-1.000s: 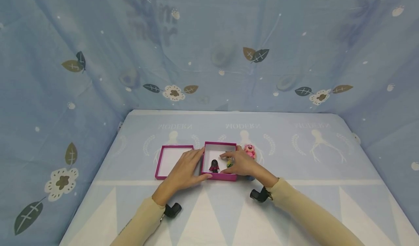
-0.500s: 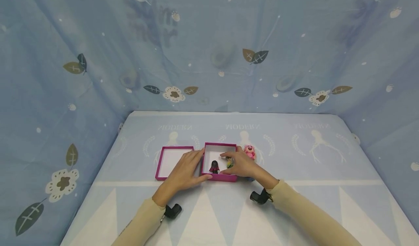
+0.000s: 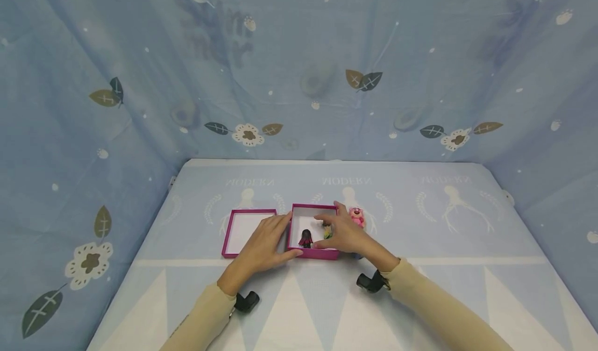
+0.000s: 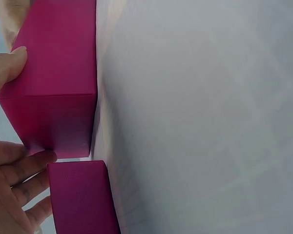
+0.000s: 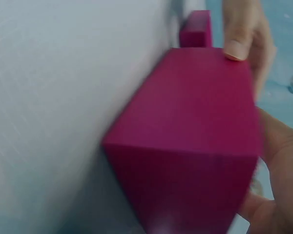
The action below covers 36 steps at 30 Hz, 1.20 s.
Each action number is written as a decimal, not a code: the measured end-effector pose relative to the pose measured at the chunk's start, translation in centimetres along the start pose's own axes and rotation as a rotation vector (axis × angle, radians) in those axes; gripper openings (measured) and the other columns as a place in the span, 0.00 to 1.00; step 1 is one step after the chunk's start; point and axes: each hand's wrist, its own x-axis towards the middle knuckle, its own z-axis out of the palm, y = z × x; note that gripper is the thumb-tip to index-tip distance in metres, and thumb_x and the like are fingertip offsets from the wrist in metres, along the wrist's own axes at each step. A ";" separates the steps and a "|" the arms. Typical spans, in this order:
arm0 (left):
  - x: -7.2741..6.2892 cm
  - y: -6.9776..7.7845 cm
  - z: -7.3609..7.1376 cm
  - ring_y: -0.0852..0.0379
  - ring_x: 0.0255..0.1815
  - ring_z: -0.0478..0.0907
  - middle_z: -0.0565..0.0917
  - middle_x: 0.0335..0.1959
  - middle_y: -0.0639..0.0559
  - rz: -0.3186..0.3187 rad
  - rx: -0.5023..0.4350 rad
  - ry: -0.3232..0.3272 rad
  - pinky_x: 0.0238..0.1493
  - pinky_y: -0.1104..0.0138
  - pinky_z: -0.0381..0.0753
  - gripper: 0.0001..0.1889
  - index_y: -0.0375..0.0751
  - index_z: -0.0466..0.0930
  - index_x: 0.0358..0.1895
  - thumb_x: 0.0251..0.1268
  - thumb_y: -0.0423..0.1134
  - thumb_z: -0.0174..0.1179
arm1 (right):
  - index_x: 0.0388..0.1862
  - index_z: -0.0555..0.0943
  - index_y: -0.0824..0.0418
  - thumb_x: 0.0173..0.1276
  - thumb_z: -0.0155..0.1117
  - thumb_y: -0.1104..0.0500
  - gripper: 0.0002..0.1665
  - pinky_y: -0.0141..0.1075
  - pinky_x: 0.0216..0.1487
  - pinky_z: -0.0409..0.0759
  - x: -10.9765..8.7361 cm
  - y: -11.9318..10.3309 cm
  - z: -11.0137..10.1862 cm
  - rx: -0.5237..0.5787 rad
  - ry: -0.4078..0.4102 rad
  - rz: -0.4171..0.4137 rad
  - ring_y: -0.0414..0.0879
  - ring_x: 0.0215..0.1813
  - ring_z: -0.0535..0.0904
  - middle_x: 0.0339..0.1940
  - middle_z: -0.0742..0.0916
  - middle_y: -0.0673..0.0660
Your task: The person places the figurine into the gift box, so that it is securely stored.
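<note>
A magenta box (image 3: 319,254) with a white inside stands on the table, its top uncovered. My left hand (image 3: 265,241) holds its near left corner. The thumb lies on the front wall and the fingers touch the left side, as the left wrist view shows. Inside are a dark-haired figurine (image 3: 306,238) in dark red and a yellow-green figurine (image 3: 327,231). Over the right wall reaches my right hand (image 3: 347,233), its thumb and index finger spread apart around the yellow-green figurine. No finger visibly pinches it; the hand hides part of it.
Left of the box lies its magenta-rimmed lid (image 3: 247,225), white inside up, partly covered by my left hand. A pink bear figurine (image 3: 357,217) stands just right of the box. Something small and blue (image 3: 357,256) shows under my right wrist. A patterned blue curtain (image 3: 299,81) encloses the table.
The right hand's fingers have shifted slightly, and more of the yellow-green figurine shows between them. The left hand, box and lid stay where they were.
</note>
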 end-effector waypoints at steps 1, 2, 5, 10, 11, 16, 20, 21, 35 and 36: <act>0.0 0.0 0.0 0.44 0.68 0.70 0.74 0.67 0.42 -0.001 0.002 0.000 0.70 0.49 0.66 0.51 0.37 0.57 0.75 0.55 0.66 0.63 | 0.64 0.78 0.55 0.48 0.80 0.43 0.44 0.66 0.59 0.73 -0.2 -0.1 -0.4 0.026 -0.004 0.007 0.73 0.72 0.61 0.75 0.58 0.76; 0.0 0.0 0.0 0.44 0.68 0.70 0.74 0.66 0.42 -0.001 0.006 0.001 0.70 0.50 0.67 0.51 0.38 0.57 0.76 0.55 0.67 0.63 | 0.65 0.77 0.55 0.48 0.80 0.42 0.45 0.67 0.59 0.73 -0.4 -0.1 -0.8 0.052 -0.007 0.014 0.74 0.71 0.62 0.75 0.57 0.75; 0.0 0.0 0.0 0.44 0.67 0.70 0.74 0.66 0.42 -0.001 0.007 0.003 0.70 0.50 0.67 0.51 0.38 0.58 0.75 0.55 0.67 0.63 | 0.67 0.76 0.52 0.49 0.79 0.40 0.46 0.67 0.59 0.72 -1.2 -0.1 -2.3 0.108 0.001 0.029 0.73 0.69 0.66 0.76 0.57 0.73; 0.0 0.1 0.0 0.44 0.67 0.70 0.74 0.66 0.43 0.000 0.002 0.000 0.70 0.50 0.67 0.52 0.38 0.57 0.75 0.55 0.67 0.63 | 0.68 0.75 0.51 0.48 0.79 0.38 0.48 0.66 0.62 0.71 -2.4 0.8 -4.4 0.143 0.041 0.050 0.69 0.70 0.67 0.76 0.61 0.69; 0.0 0.1 0.0 0.44 0.67 0.70 0.74 0.66 0.43 0.000 -0.001 0.001 0.70 0.50 0.67 0.52 0.38 0.57 0.75 0.54 0.66 0.64 | 0.68 0.75 0.51 0.48 0.79 0.38 0.48 0.67 0.63 0.68 -2.6 1.1 -4.7 0.143 0.047 0.050 0.70 0.72 0.63 0.76 0.62 0.69; -0.1 0.0 0.0 0.44 0.68 0.70 0.74 0.66 0.43 0.000 -0.017 0.010 0.70 0.50 0.66 0.52 0.37 0.58 0.75 0.54 0.65 0.65 | 0.69 0.73 0.55 0.51 0.77 0.39 0.48 0.70 0.63 0.65 -3.4 2.2 -5.8 0.131 0.065 0.044 0.70 0.72 0.63 0.74 0.65 0.69; -0.1 0.0 0.0 0.44 0.68 0.70 0.74 0.67 0.43 -0.004 -0.027 0.006 0.70 0.50 0.66 0.52 0.38 0.57 0.76 0.54 0.65 0.65 | 0.70 0.72 0.55 0.53 0.76 0.39 0.47 0.70 0.63 0.65 -3.8 2.9 -6.5 0.119 0.094 0.064 0.70 0.72 0.62 0.74 0.66 0.69; -0.1 0.0 0.0 0.44 0.68 0.70 0.74 0.67 0.43 -0.003 -0.026 0.006 0.70 0.50 0.66 0.52 0.38 0.57 0.76 0.54 0.65 0.65 | 0.70 0.72 0.55 0.53 0.76 0.39 0.48 0.70 0.63 0.65 -3.9 3.1 -6.6 0.120 0.099 0.072 0.70 0.72 0.62 0.74 0.65 0.68; -0.1 0.0 0.0 0.44 0.68 0.70 0.74 0.66 0.43 0.000 -0.036 0.014 0.70 0.50 0.66 0.52 0.38 0.57 0.76 0.53 0.65 0.66 | 0.72 0.69 0.58 0.58 0.74 0.44 0.46 0.69 0.66 0.62 -2.6 6.2 -7.8 0.132 0.078 0.104 0.69 0.73 0.60 0.73 0.66 0.69; -0.1 0.0 0.0 0.44 0.68 0.70 0.74 0.66 0.43 0.000 -0.034 0.013 0.70 0.50 0.66 0.52 0.38 0.57 0.76 0.53 0.65 0.66 | 0.72 0.69 0.58 0.58 0.74 0.44 0.45 0.69 0.66 0.62 -2.4 6.4 -7.8 0.128 0.080 0.104 0.69 0.72 0.61 0.73 0.67 0.69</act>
